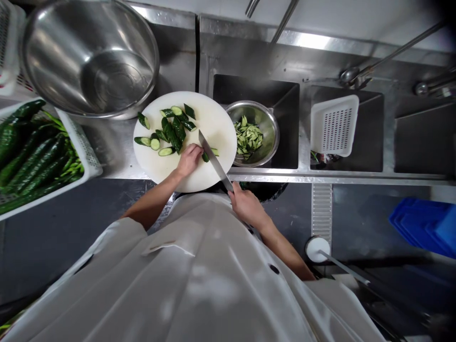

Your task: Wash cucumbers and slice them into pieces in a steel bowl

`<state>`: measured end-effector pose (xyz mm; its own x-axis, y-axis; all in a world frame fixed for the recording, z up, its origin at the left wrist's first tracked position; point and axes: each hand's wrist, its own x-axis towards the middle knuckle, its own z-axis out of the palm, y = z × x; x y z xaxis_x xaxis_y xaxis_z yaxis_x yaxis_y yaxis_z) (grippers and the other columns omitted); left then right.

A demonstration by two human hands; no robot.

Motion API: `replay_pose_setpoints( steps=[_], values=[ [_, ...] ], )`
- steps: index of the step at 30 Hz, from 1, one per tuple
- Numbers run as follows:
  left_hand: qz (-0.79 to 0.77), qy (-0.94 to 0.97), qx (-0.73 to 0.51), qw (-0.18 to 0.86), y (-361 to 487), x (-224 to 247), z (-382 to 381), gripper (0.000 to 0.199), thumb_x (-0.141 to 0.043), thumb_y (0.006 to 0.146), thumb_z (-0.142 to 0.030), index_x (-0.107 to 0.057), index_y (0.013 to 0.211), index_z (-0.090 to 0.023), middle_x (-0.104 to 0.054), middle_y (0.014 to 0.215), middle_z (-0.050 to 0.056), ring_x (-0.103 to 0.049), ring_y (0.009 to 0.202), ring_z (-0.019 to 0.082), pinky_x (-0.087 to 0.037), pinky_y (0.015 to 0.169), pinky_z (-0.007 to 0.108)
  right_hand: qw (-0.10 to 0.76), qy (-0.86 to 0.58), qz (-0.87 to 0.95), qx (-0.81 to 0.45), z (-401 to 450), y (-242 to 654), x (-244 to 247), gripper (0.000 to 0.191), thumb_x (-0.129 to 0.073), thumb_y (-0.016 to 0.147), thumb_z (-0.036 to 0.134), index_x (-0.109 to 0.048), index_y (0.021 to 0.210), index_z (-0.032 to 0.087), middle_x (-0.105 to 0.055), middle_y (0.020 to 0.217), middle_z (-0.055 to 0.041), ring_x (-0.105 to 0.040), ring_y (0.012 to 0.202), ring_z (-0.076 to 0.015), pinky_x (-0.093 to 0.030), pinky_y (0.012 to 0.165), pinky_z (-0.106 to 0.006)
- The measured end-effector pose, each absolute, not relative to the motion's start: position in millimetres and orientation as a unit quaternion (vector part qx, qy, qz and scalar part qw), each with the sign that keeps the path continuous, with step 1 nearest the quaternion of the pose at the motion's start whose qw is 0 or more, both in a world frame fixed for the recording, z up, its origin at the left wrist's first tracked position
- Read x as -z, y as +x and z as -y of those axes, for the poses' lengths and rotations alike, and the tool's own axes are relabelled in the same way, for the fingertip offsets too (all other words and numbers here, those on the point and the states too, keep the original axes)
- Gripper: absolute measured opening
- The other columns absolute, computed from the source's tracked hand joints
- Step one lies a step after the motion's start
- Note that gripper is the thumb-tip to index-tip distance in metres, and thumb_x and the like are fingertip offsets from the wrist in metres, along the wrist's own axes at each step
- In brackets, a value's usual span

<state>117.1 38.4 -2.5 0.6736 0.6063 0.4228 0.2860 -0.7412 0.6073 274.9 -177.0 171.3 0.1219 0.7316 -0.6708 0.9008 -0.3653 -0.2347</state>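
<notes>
A knife [215,160] is gripped by its handle in my right hand [249,205], its blade slanting up and left over the round white cutting board [213,118]. My left hand [189,160] is closed, fingertips curled on a small piece of cucumber [205,156] just left of the blade. To the right of the blade, a thin pale slice [214,152] lies on the board. Several cucumber chunks [173,135] with dark green skin are grouped on the board's left half. Sliced cucumber [248,137] fills part of a metal bowl [273,137] right of the board.
A large steel basin [117,40] stands at the back left. A white basket [80,142] of whole cucumbers [32,156] is at the far left. A white perforated basket [351,126] sits in the sink [375,142] to the right. Blue containers [420,225] are at far right.
</notes>
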Motion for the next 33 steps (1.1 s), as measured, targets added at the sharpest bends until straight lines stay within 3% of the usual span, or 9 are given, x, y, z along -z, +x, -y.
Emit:
replay_pose_setpoints(
  steps=[6,14,22,27,30,33],
  values=[
    [-0.249,0.878,-0.325,0.247,117,7,-37,0.021,-0.045,0.107,-0.02,-0.062,0.096,-0.021,-0.062,0.095,0.006,-0.062,0.092,0.019,-0.056,0.083,0.034,0.117,0.741,-0.55,0.366,174,274,-165,0.042,-0.03,0.112,0.033,-0.044,0.146,0.011,-0.077,0.111,-0.0172,-0.073,0.103,-0.0308,-0.047,0.084,-0.034],
    [-0.275,0.871,-0.302,0.273,115,6,-36,0.023,-0.04,0.109,-0.025,-0.061,0.098,-0.021,-0.065,0.099,0.009,-0.064,0.095,0.02,-0.058,0.085,0.036,0.135,0.735,-0.547,0.376,183,280,-195,0.043,-0.027,0.113,0.034,-0.043,0.146,0.011,-0.077,0.104,-0.0157,-0.074,0.098,-0.03,-0.046,0.08,-0.032],
    [-0.253,0.883,-0.308,0.248,116,4,-36,0.028,-0.037,0.111,-0.022,-0.061,0.096,-0.018,-0.064,0.097,0.009,-0.064,0.095,0.019,-0.059,0.085,0.036,0.089,0.738,-0.554,0.375,158,276,-151,0.042,-0.031,0.112,0.031,-0.046,0.145,0.01,-0.076,0.114,-0.0171,-0.072,0.105,-0.0305,-0.047,0.088,-0.034],
    [-0.255,0.89,-0.293,0.239,120,8,-32,0.027,-0.039,0.11,-0.02,-0.062,0.095,-0.019,-0.063,0.095,0.008,-0.063,0.092,0.019,-0.058,0.085,0.036,0.082,0.75,-0.552,0.356,171,287,-166,0.045,-0.029,0.112,0.035,-0.045,0.148,0.012,-0.077,0.104,-0.0145,-0.073,0.097,-0.03,-0.046,0.082,-0.033],
    [-0.276,0.896,-0.268,0.223,108,1,-39,0.024,-0.042,0.104,-0.014,-0.065,0.099,-0.019,-0.064,0.098,0.01,-0.062,0.096,0.023,-0.057,0.087,0.04,0.087,0.756,-0.553,0.339,189,297,-179,0.044,-0.028,0.112,0.034,-0.048,0.144,0.011,-0.077,0.098,-0.0137,-0.072,0.09,-0.0289,-0.044,0.077,-0.032],
    [-0.306,0.908,-0.225,0.18,78,-14,-55,0.025,-0.049,0.095,-0.013,-0.07,0.109,-0.018,-0.065,0.111,0.016,-0.059,0.107,0.032,-0.054,0.092,0.052,0.081,0.726,-0.577,0.366,202,306,-176,0.037,-0.032,0.111,0.033,-0.054,0.135,0.014,-0.076,0.095,-0.011,-0.072,0.086,-0.0268,-0.042,0.073,-0.03]
  ],
)
